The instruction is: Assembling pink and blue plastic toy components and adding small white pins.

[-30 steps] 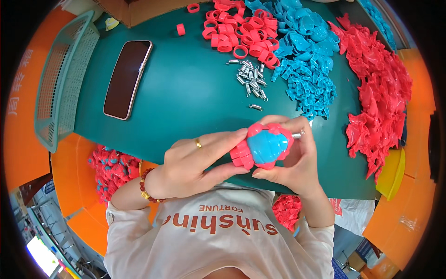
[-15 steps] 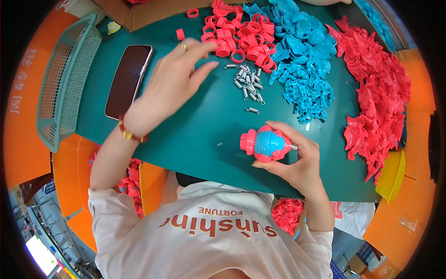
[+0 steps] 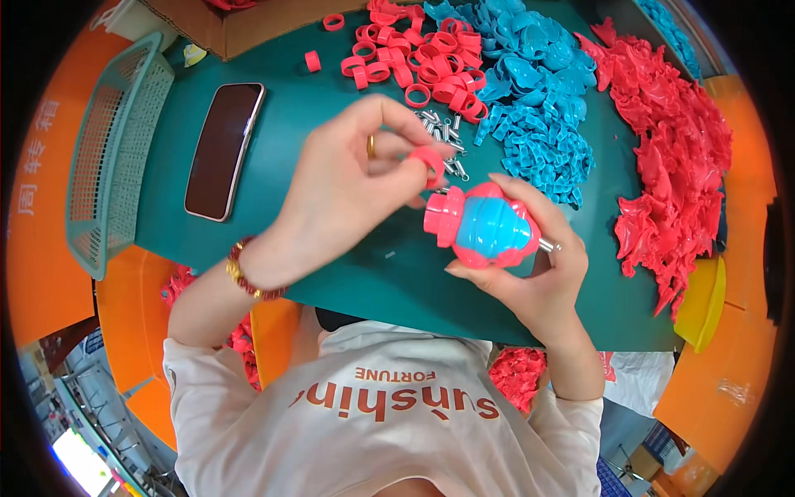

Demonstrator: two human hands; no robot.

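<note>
My left hand (image 3: 356, 170) pinches a pink-red plastic ring (image 3: 429, 162) between thumb and fingers, just off the narrow end of a toy-like part. That rounded pink-red and blue plastic part (image 3: 489, 227) lies on its side in my right hand (image 3: 548, 265), gripped between thumb and fingers. A metal pin (image 3: 548, 245) sticks out of its end by my right palm. Behind my left fingers is a small heap of metal springs (image 3: 451, 132), partly hidden. Beyond it lies the pile of pink-red rings (image 3: 414, 54).
Blue shell pieces (image 3: 538, 58) and small blue clips (image 3: 546, 153) are heaped at the far middle. Pink-red parts (image 3: 662, 141) pile up on the right. A phone (image 3: 222, 149) and green basket (image 3: 120, 157) stand left on the green table (image 3: 356, 286). A yellow tray (image 3: 702, 306) sits right.
My left hand has come back from the ring pile toward the right hand, now with a ring in its fingers. My right hand has lifted the plastic part slightly up and nearer the left.
</note>
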